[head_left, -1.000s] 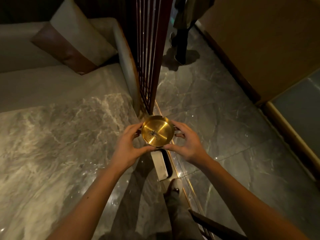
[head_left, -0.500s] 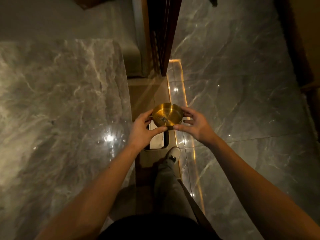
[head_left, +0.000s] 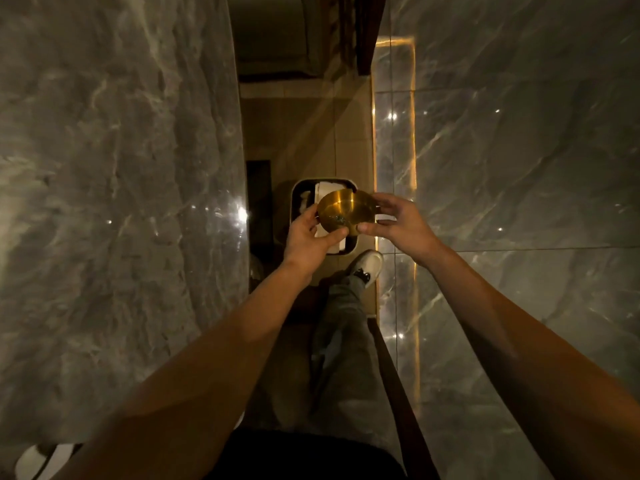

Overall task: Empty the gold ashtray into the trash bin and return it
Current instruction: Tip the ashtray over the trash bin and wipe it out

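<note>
Tabletop [head_left: 104, 202], grey marble, is seen left | trash bin [head_left: 297, 192], holding white paper, is set on the floor | gold ashtray [head_left: 346, 211], ash inside, is pinched at its rim above the bin by left hand [head_left: 308, 237] and right hand [head_left: 401, 223]

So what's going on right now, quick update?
Left hand and right hand grip gold ashtray. Ash inside, held over trash bin. Nothing in the way.
</note>
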Demonstrator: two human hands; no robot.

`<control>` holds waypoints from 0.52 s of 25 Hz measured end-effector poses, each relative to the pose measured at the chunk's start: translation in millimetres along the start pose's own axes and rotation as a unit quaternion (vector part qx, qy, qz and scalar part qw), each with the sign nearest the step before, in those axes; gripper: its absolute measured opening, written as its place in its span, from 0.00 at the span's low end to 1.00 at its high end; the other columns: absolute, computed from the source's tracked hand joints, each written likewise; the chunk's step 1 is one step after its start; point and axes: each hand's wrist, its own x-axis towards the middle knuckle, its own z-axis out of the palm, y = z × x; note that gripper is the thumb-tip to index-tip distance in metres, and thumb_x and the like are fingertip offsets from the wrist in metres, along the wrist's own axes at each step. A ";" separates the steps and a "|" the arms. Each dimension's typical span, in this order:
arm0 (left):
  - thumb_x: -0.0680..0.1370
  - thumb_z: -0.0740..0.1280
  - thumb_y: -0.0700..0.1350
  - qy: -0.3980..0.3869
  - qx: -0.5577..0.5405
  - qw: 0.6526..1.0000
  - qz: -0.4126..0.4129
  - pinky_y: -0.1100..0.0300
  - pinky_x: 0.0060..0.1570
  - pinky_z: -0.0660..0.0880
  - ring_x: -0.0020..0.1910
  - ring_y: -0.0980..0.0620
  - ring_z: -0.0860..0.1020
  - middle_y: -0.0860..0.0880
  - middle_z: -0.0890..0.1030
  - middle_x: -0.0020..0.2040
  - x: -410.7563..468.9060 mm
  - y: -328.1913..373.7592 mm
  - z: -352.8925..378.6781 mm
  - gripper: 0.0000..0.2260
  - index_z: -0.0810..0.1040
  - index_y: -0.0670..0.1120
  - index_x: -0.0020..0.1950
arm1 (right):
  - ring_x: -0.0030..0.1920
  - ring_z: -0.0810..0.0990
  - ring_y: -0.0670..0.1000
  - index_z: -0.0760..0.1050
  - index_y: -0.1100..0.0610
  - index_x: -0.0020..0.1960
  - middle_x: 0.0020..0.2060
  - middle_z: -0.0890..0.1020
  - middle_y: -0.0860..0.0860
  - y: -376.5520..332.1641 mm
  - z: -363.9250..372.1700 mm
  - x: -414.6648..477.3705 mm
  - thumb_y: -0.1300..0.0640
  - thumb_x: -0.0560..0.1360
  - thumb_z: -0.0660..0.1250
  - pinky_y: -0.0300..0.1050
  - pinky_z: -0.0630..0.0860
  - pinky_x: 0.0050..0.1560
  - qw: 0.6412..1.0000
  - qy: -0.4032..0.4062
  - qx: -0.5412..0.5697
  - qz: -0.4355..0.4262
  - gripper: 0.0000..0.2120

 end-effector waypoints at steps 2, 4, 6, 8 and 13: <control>0.71 0.75 0.39 0.012 -0.016 1.000 -0.013 0.67 0.64 0.67 0.66 0.54 0.72 0.51 0.78 0.63 15.6 -9.4 3.6 0.27 0.72 0.47 0.68 | 0.63 0.76 0.50 0.71 0.59 0.68 0.61 0.78 0.52 16.8 4.9 19.3 0.58 0.65 0.79 0.52 0.74 0.65 1.000 -0.011 0.003 0.010 0.34; 0.72 0.73 0.36 0.014 -0.017 1.000 -0.012 0.81 0.49 0.68 0.57 0.61 0.75 0.53 0.79 0.56 31.2 -19.3 5.7 0.24 0.73 0.44 0.67 | 0.62 0.76 0.49 0.70 0.60 0.69 0.60 0.78 0.52 32.6 11.4 37.2 0.59 0.66 0.79 0.49 0.74 0.64 1.000 -0.018 0.012 0.017 0.34; 0.72 0.73 0.35 0.009 -0.011 1.000 -0.020 0.84 0.41 0.67 0.51 0.65 0.74 0.53 0.79 0.54 48.3 -33.6 8.0 0.23 0.74 0.43 0.67 | 0.62 0.75 0.49 0.70 0.60 0.69 0.59 0.78 0.51 46.5 17.6 53.4 0.60 0.67 0.78 0.46 0.73 0.63 0.999 -0.029 0.015 0.022 0.34; 0.73 0.72 0.35 0.015 -0.012 0.999 -0.031 0.83 0.41 0.68 0.51 0.64 0.75 0.51 0.79 0.55 60.3 -47.2 10.6 0.23 0.74 0.42 0.67 | 0.61 0.75 0.49 0.71 0.58 0.68 0.58 0.78 0.50 58.3 21.6 64.0 0.59 0.68 0.78 0.42 0.72 0.60 0.998 -0.051 0.006 0.021 0.31; 0.72 0.74 0.37 0.035 -0.022 0.998 -0.046 0.69 0.53 0.72 0.60 0.52 0.78 0.47 0.81 0.59 92.0 -77.3 26.1 0.20 0.77 0.43 0.64 | 0.56 0.76 0.43 0.74 0.53 0.63 0.54 0.79 0.45 91.2 22.2 84.5 0.59 0.69 0.76 0.33 0.70 0.53 0.997 -0.054 0.041 0.039 0.25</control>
